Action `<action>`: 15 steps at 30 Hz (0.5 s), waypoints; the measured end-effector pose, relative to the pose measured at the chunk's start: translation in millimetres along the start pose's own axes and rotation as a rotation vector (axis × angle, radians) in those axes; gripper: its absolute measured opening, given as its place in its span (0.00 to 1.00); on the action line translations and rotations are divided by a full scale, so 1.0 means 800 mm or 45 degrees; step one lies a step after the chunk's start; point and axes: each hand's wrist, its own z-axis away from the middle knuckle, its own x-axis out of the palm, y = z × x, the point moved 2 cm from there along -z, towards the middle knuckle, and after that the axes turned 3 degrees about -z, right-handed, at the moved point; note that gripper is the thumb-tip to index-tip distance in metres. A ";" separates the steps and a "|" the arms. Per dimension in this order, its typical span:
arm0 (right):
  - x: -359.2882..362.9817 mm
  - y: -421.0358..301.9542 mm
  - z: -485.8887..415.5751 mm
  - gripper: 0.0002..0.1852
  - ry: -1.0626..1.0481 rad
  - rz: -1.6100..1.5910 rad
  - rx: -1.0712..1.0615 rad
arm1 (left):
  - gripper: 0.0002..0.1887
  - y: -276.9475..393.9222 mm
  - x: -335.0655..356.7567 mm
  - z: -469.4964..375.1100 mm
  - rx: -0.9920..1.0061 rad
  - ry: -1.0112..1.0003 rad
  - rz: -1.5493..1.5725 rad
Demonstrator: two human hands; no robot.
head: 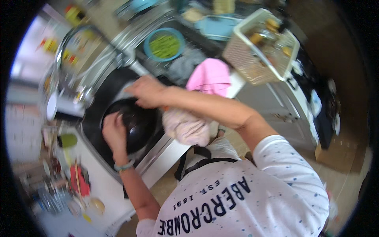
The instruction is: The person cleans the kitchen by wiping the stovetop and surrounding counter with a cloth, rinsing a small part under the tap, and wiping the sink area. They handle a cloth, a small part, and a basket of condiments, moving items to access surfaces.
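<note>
A round black pan [139, 124] sits in the dark sink basin [100, 97], with a bright reflection on its inner surface. At its left rim, my left hand [114, 131] has its fingers bent and appears to grip the edge. My right hand [149, 91] reaches across above the pan's far edge, forefinger extended; blur hides whether anything is in its fingers. A crumpled pale cloth [186, 126] hangs over the front edge of the sink below my right forearm. Beside it lies a pink cloth [210, 75].
A chrome faucet [60, 54] arches over the basin's left. Behind stands a blue bowl of cut green vegetables [164, 46]. A white plastic basket [251, 59] holding jars stands at the right. A red object [80, 179] and several bottles crowd the left counter [100, 189].
</note>
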 end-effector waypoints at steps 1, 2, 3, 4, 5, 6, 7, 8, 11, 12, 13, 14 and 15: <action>-0.007 -0.002 0.000 0.24 0.045 -0.214 0.093 | 0.09 -0.002 -0.003 -0.006 -0.120 0.034 0.191; -0.015 -0.008 0.005 0.24 0.164 -0.417 0.088 | 0.09 -0.008 -0.005 -0.009 -0.350 0.034 0.450; -0.026 -0.012 0.016 0.22 0.250 -0.661 0.071 | 0.09 -0.013 -0.007 -0.009 -0.597 0.051 0.696; -0.036 -0.019 0.024 0.21 0.267 -0.729 0.065 | 0.09 -0.014 -0.011 -0.011 -0.480 0.041 0.579; -0.047 -0.026 0.034 0.20 0.235 -0.584 0.040 | 0.10 -0.013 -0.012 -0.012 -0.416 0.057 0.443; -0.062 -0.029 0.050 0.20 0.301 -0.518 -0.005 | 0.10 -0.010 -0.014 -0.013 -0.110 0.049 0.081; -0.076 -0.032 0.067 0.20 0.223 -0.408 0.031 | 0.10 -0.006 -0.013 -0.011 0.128 0.019 -0.298; -0.092 -0.036 0.083 0.21 0.324 -0.433 -0.001 | 0.11 -0.008 -0.014 -0.013 0.102 0.066 -0.142; -0.151 -0.037 0.142 0.19 0.816 -0.432 -0.124 | 0.14 -0.022 -0.016 -0.014 -0.652 0.269 1.027; -0.170 -0.030 0.166 0.19 0.919 -0.397 -0.064 | 0.17 -0.022 -0.018 -0.016 -0.734 0.302 1.249; -0.190 -0.020 0.192 0.19 1.017 -0.355 0.002 | 0.17 -0.019 -0.021 -0.020 -0.733 0.339 1.387; -0.211 -0.005 0.225 0.19 1.152 -0.213 0.041 | 0.17 -0.015 -0.024 -0.022 -0.743 0.309 1.487; -0.233 0.014 0.263 0.19 1.235 -0.080 0.140 | 0.17 -0.010 -0.027 -0.024 -0.727 0.340 1.566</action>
